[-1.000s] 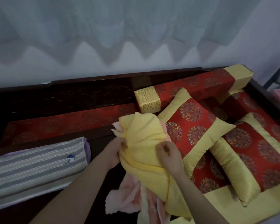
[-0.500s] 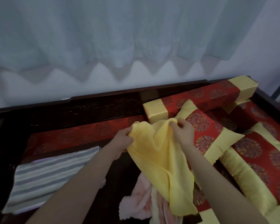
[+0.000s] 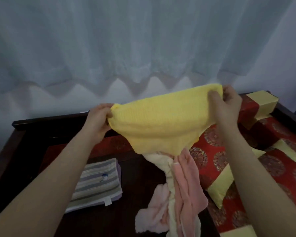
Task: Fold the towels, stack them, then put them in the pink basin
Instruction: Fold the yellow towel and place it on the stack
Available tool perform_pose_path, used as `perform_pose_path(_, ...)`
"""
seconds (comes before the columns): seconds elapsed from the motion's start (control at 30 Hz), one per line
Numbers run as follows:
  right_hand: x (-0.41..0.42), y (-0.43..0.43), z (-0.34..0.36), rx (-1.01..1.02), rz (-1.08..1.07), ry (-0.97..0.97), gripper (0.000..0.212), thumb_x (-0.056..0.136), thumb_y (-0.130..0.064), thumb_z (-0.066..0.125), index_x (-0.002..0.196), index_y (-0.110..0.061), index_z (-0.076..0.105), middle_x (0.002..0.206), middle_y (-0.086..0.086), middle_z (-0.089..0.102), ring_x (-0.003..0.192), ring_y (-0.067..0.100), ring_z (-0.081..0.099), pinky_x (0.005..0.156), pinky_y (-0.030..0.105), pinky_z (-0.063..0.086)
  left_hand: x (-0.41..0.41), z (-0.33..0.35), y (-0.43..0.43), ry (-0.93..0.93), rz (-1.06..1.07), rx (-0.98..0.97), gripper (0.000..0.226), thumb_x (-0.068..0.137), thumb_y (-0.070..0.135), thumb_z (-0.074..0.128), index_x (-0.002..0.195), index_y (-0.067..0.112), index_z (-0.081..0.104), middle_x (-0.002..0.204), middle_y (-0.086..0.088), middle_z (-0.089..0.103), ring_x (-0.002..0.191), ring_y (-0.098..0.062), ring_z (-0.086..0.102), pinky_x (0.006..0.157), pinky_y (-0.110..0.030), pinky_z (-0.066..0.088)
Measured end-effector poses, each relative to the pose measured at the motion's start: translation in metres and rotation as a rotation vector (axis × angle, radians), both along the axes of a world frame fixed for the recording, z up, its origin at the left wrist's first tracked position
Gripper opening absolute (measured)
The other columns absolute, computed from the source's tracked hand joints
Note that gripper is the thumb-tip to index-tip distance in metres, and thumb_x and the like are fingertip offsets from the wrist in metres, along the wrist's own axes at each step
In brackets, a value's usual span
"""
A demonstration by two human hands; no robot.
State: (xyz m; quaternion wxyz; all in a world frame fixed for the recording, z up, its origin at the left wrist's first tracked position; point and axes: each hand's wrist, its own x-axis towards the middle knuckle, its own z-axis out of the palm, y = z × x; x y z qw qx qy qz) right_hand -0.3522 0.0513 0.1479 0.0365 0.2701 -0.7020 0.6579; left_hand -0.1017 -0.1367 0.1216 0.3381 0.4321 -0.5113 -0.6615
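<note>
Head view: everything below is seen from the camera on the person's head.
Left hand (image 3: pixel 97 120): raised in front of the chest, fingers curled in and pinching the left corner of the yellow towel (image 3: pixel 161 124).
Right hand (image 3: pixel 227 106): held a little higher, thumb in front and fingers behind, gripping the towel's right corner.
Yellow towel: stretched wide between the two hands in mid-air. Its top edge slopes up towards the right and its lower part sags in a rounded fold.
Pink towel (image 3: pixel 186 182): lies rumpled and unfolded on the dark seat, right under the yellow one.
Cream towel (image 3: pixel 162 165): tangled up with the pink one, its upper end hidden behind the yellow towel's bottom edge.
Striped towel (image 3: pixel 96 183): folded flat on the seat to the left, apart from the heap, with a small embroidered motif and a white tag showing.
Cushion (image 3: pixel 217 161): red and gold brocade, just right of the heap.
Bolster (image 3: pixel 256 106): same fabric, lying along the back right.
Wooden frame (image 3: pixel 46 120): dark wood, running behind the left hand.
Curtain (image 3: pixel 143 40): pale and sheer with a scalloped hem, hanging behind it all.
</note>
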Motion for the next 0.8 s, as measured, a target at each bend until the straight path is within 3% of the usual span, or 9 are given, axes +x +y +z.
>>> perform_pose_path(0.1,0.009,0.036,-0.025,0.263,0.212,-0.104,0.007,0.078,-0.018,0.063,0.078,-0.012,0.063,0.073,0.003,0.055,0.070,0.014,0.052,0.063,0.030,0.039,0.030,-0.029,0.016,-0.129,-0.149,0.032,0.036,0.074,-0.011,0.036,0.088,0.010,0.062,0.087,-0.008,0.056,0.080,-0.021,0.053,0.060,-0.030,0.048)
perform_pose_path(0.23,0.048,0.098,-0.085,0.554,0.349,-0.258,0.011,0.084,-0.018,0.069,0.076,-0.010,0.066,0.064,0.000,0.057,0.053,0.005,0.053,0.049,0.018,0.041,0.073,-0.106,0.047,-0.370,-0.443,0.206,0.032,0.074,0.000,0.055,0.099,0.010,0.073,0.099,-0.010,0.068,0.092,-0.026,0.064,0.078,-0.036,0.054)
perform_pose_path(0.33,0.066,0.148,-0.147,0.721,0.292,-0.383,0.024,0.081,-0.021,0.073,0.074,0.000,0.065,0.061,0.002,0.052,0.057,0.012,0.049,0.057,0.029,0.037,0.092,-0.158,0.080,-0.521,-0.592,0.364,0.041,0.057,0.008,0.059,0.096,0.010,0.074,0.084,-0.007,0.065,0.076,-0.015,0.062,0.072,-0.029,0.051)
perform_pose_path(0.4,0.073,0.178,-0.183,0.876,0.240,-0.430,0.023,0.080,-0.020,0.074,0.074,0.000,0.066,0.060,-0.002,0.052,0.056,0.008,0.050,0.059,0.030,0.037,0.100,-0.183,0.100,-0.644,-0.638,0.410,0.049,0.053,0.011,0.055,0.100,0.010,0.070,0.078,-0.005,0.064,0.076,-0.015,0.061,0.073,-0.027,0.052)
perform_pose_path(0.47,0.077,0.197,-0.210,1.059,0.279,-0.430,0.018,0.077,-0.029,0.074,0.073,-0.012,0.070,0.066,-0.004,0.063,0.059,-0.001,0.057,0.062,0.025,0.043,0.102,-0.201,0.113,-0.761,-0.739,0.436,0.049,0.058,0.016,0.055,0.106,0.016,0.064,0.086,-0.003,0.066,0.083,-0.014,0.062,0.072,-0.025,0.052)
perform_pose_path(0.57,0.073,0.195,-0.221,1.413,0.515,-0.347,0.030,0.070,-0.047,0.063,0.076,-0.019,0.064,0.083,-0.004,0.069,0.075,0.004,0.063,0.065,0.023,0.044,0.088,-0.212,0.113,-0.908,-0.853,0.376,0.031,0.078,0.017,0.056,0.108,0.023,0.056,0.087,0.000,0.063,0.083,-0.012,0.060,0.061,-0.019,0.044)
perform_pose_path(0.67,0.049,0.160,-0.211,1.338,0.415,-0.233,0.022,0.078,-0.044,0.063,0.083,-0.023,0.063,0.082,-0.008,0.068,0.074,0.003,0.061,0.065,0.023,0.046,0.053,-0.223,0.087,-0.924,-0.774,0.108,0.017,0.080,0.018,0.058,0.097,0.020,0.061,0.076,0.003,0.061,0.069,-0.010,0.056,0.050,-0.019,0.041)
perform_pose_path(0.73,0.033,0.122,-0.206,1.144,0.311,-0.175,0.014,0.082,-0.035,0.063,0.085,-0.021,0.065,0.082,-0.004,0.069,0.075,0.011,0.064,0.069,0.031,0.051,0.025,-0.235,0.065,-0.852,-0.662,-0.061,0.019,0.078,0.017,0.058,0.097,0.016,0.064,0.092,-0.005,0.069,0.082,-0.017,0.063,0.071,-0.031,0.053)
perform_pose_path(0.8,0.016,0.079,-0.208,1.018,0.264,-0.190,0.011,0.084,-0.027,0.062,0.089,-0.019,0.067,0.085,-0.003,0.069,0.078,0.015,0.063,0.068,0.030,0.049,-0.004,-0.244,0.046,-0.831,-0.585,-0.196,0.024,0.087,0.012,0.052,0.110,0.013,0.062,0.113,-0.010,0.067,0.095,-0.020,0.061,0.082,-0.029,0.049)
